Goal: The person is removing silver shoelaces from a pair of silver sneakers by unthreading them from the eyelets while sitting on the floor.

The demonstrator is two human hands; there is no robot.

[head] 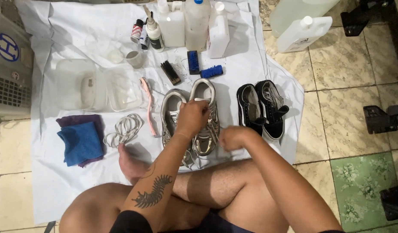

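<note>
**On white sheet: silver sneakers under both hands**

On sheet [56,172], leftmost: blue cloth [80,142], then loose white laces [123,129]. At centre, silver sneakers [171,108] side by side; left hand [192,117] on top, pinching right shoe's tongue. Just right, right hand [233,137] curled shut beside toe, grip unclear. Farther right, black sneakers [261,108].

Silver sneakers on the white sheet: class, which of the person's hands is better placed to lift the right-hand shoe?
Probably the left hand: it already rests on the tongue of the right-hand silver sneaker. The right hand is fisted beside the shoe's toe, apparently apart from it.
</note>
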